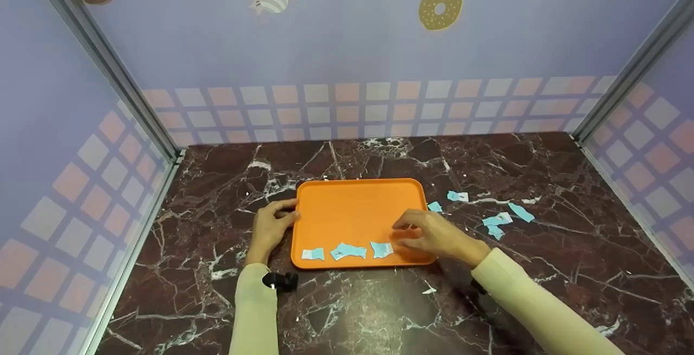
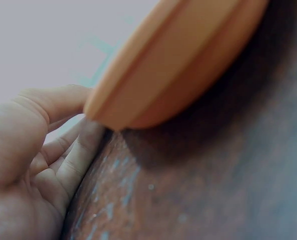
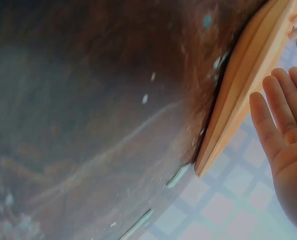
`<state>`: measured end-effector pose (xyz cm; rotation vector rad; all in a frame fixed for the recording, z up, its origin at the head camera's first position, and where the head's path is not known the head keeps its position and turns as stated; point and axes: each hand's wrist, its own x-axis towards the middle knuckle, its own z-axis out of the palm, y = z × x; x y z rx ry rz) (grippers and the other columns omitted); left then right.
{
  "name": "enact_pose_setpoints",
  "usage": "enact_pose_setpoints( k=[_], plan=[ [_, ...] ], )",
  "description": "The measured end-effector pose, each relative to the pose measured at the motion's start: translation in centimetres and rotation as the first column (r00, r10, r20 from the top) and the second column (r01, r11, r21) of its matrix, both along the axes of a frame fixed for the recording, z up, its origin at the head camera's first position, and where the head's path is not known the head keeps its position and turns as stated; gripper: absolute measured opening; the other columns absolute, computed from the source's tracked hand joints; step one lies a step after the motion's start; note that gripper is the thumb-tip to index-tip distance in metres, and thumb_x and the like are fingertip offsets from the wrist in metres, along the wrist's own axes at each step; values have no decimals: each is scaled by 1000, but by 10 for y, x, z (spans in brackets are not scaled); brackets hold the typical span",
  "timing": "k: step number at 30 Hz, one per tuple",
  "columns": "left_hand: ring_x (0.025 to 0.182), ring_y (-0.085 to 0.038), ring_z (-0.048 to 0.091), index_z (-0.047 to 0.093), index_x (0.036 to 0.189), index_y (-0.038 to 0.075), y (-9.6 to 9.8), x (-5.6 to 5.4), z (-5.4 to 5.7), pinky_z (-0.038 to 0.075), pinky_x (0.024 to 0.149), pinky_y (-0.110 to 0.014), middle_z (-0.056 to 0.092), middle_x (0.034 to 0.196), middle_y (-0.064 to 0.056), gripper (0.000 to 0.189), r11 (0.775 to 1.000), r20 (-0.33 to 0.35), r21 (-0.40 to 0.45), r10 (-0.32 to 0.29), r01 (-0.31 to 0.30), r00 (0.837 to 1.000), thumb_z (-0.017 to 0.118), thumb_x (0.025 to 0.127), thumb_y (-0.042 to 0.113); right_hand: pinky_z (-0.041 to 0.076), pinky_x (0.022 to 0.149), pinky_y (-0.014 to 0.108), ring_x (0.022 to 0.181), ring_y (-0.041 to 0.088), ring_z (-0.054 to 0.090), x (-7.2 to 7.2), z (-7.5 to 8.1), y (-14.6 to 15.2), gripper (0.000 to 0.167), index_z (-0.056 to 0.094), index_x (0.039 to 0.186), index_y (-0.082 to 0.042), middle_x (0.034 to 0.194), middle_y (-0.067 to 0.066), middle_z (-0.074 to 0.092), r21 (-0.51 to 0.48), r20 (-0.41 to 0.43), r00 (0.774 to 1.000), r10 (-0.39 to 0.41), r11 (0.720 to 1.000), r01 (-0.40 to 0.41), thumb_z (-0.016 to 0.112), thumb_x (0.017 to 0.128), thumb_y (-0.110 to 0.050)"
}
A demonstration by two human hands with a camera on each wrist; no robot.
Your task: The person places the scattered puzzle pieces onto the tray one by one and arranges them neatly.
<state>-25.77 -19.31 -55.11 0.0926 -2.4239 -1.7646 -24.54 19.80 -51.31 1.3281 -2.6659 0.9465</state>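
An orange tray lies on the dark marbled table. At its left side my left hand pinches the rim; the left wrist view shows the thumb against the edge of the tray and fingers low beside it. Along the tray's near edge sit three torn light-blue paper pieces: a left one, a longer middle one and a right one. My right hand hovers over the tray's right part, close to the right piece, with loosely bent fingers and nothing seen in them.
Right of the tray, more torn blue pieces lie on the table: one by the rim, one part white, a long sliver and an overlapping cluster. Patterned walls enclose the table at the back and sides.
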Motion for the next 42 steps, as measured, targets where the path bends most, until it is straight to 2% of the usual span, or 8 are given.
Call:
enact_pose_setpoints(
  k=[5,11,16,26,29,33,36,42],
  plan=[
    [91,-22,72,79,124,1,0,1,-1,57,70,-21,74,116,-15,31,1000,4,-1,0,0,1000,81,93,1,60,85,49,99,31,72,-3,4,11,26,76,116,2,109,14,75,-25,6,1000,-14,1000,14,83,92,-4],
    [89,-20,72,79,123,1,0,1,0,56,69,-20,74,115,-15,31,1000,8,-8,8,-8,1000,81,92,2,61,78,47,94,32,73,-8,8,32,30,76,118,4,112,14,76,-25,-21,998,-62,998,61,83,89,0],
    [92,-22,72,79,124,2,0,0,1,55,70,-20,74,115,-14,32,1000,10,-23,5,-5,1000,81,93,3,61,83,50,95,34,73,-12,10,57,30,76,115,4,110,14,77,-39,-42,990,-134,990,132,86,88,-1],
    [92,-23,72,79,123,0,0,0,0,56,71,-20,74,115,-16,31,1000,-2,-13,6,-6,1000,81,93,2,60,87,53,104,37,73,-13,14,100,31,76,122,0,118,13,76,1,64,959,-276,961,276,84,93,-6],
    [94,-24,72,79,125,3,-1,0,0,55,72,-20,74,118,-15,31,1000,5,-24,4,-4,1000,81,93,4,60,86,53,104,38,73,-13,14,112,32,77,123,-1,119,13,76,4,38,956,-290,957,290,84,92,-4],
    [97,-26,71,79,127,5,-2,2,1,55,73,-21,74,120,-13,32,999,17,-37,-3,4,1000,81,95,6,60,84,54,101,39,72,-12,13,126,32,77,120,-1,115,13,76,11,-54,955,-290,957,291,84,89,0],
    [98,-27,71,78,127,5,-2,2,0,55,72,-21,74,121,-14,33,999,19,-39,-4,5,1000,81,95,6,59,85,55,102,38,72,-11,12,134,32,77,119,0,114,13,75,28,-86,953,-291,955,295,84,88,2],
    [96,-26,71,79,127,5,-1,1,-1,55,71,-21,74,120,-14,32,999,13,-34,0,0,1000,81,95,6,57,89,57,106,40,71,-9,11,149,34,76,122,0,118,15,74,70,-64,945,-322,943,326,83,89,2]
  ],
)
